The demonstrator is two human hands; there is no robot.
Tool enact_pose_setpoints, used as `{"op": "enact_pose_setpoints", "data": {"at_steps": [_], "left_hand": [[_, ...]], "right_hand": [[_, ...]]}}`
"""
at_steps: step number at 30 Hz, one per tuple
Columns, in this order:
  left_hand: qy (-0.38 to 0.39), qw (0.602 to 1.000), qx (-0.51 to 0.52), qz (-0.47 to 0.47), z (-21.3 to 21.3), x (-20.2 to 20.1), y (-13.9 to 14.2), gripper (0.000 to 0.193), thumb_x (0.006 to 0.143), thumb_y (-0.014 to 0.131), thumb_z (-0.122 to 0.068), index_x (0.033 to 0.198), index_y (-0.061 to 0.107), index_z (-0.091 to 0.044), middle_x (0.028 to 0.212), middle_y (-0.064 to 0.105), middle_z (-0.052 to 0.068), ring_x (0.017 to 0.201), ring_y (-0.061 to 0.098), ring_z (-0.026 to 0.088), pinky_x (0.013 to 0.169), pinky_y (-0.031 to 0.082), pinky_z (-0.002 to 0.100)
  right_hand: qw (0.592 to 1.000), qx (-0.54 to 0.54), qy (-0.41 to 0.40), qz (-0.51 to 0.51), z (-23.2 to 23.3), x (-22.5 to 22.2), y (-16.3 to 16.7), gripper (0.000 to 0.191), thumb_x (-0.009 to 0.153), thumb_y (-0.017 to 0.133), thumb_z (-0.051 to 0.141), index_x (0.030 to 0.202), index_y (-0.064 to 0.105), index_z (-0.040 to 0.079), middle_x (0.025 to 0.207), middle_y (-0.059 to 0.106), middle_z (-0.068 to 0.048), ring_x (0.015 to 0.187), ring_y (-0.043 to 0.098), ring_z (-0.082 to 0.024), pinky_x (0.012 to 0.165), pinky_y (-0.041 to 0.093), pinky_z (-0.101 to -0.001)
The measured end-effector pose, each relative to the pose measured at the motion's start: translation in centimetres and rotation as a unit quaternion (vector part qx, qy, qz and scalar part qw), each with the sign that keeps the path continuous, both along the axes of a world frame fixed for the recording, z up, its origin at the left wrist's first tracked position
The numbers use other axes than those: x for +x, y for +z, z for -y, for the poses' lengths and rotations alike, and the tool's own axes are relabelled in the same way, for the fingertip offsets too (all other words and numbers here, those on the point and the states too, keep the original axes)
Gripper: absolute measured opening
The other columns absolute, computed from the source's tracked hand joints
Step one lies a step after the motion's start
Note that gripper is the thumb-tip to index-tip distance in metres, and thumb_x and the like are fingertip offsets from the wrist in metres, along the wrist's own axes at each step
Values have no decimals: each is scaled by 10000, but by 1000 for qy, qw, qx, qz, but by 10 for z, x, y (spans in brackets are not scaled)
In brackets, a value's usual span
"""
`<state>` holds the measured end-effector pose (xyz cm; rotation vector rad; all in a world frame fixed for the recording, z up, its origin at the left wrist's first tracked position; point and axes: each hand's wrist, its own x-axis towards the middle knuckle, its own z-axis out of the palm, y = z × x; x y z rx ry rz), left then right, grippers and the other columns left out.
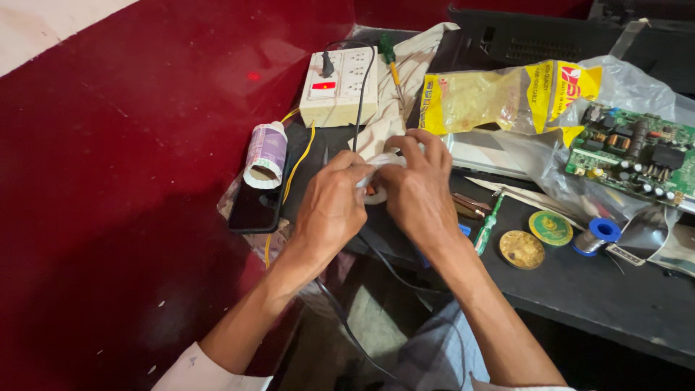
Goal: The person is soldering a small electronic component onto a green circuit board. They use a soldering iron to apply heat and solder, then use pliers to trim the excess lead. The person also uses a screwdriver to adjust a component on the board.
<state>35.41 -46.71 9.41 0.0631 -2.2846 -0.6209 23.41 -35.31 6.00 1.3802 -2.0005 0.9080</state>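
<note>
Left hand: the left hand [329,206] is seen curled over a small white object [382,165], its fingers [356,165] closed on the object's left edge.
Right hand: the right hand [416,192] is pressed against the same white object from the other side, the fingers [423,141] bent over its top and gripping it.
White object: it is held between both hands just above the front part of the counter [579,282]; most of it is hidden, so its kind cannot be told. A small orange-brown part shows beneath it, between the palms.
Power strip: a cream socket board [339,87] is set beyond the hands, with a black plug seated in it and a black cable [362,101] led down toward the hands.
Left of the hands: a roll of tape [264,153] is laid on its side, touching a dark phone [255,206]; a yellow wire [298,163] is run beside both.
Cloth: a pale cloth [409,69] is spread behind the hands, with a green-handled screwdriver [391,61] laid on it.
Right of the hands: a second green-handled screwdriver [489,226], a round brass-coloured tin [521,250], a green-and-gold disc [550,228] and a blue spool of solder wire [597,235] are lined along the counter.
Far right: a yellow plastic bag [499,98] and a green circuit board [637,156] lying on clear plastic are seen.
</note>
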Motion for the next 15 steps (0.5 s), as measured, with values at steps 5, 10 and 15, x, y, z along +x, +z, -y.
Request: {"op": "enact_pose_setpoints", "data": {"at_steps": [5, 10, 15], "left_hand": [[-8, 1000, -8, 0, 1, -1, 0, 300, 791, 628, 133, 1063, 721, 45, 1004, 669, 179, 931, 682, 397, 796, 540, 449], [1, 1000, -19, -10, 2, 5, 0, 253, 794, 638, 125, 1024, 710, 48, 1020, 670, 189, 945, 671, 403, 790, 536, 450], [3, 999, -32, -9, 0, 7, 2, 283, 775, 616, 137, 1037, 701, 72, 1025, 663, 205, 962, 664, 411, 802, 527, 459]], "right_hand": [[1000, 21, 3, 12, 6, -1, 0, 185, 706, 793, 143, 885, 803, 99, 1365, 552, -196, 1300, 405, -466, 1091, 304, -594], [998, 38, -2, 45, 4, -2, -1, 205, 680, 774, 106, 879, 817, 131, 1368, 552, -184, 1320, 399, -456, 1100, 298, -589], [995, 63, 42, 64, 4, -2, -1, 111, 693, 785, 107, 791, 803, 156, 1424, 539, -164, 1372, 375, -452, 1142, 276, -600]]}}
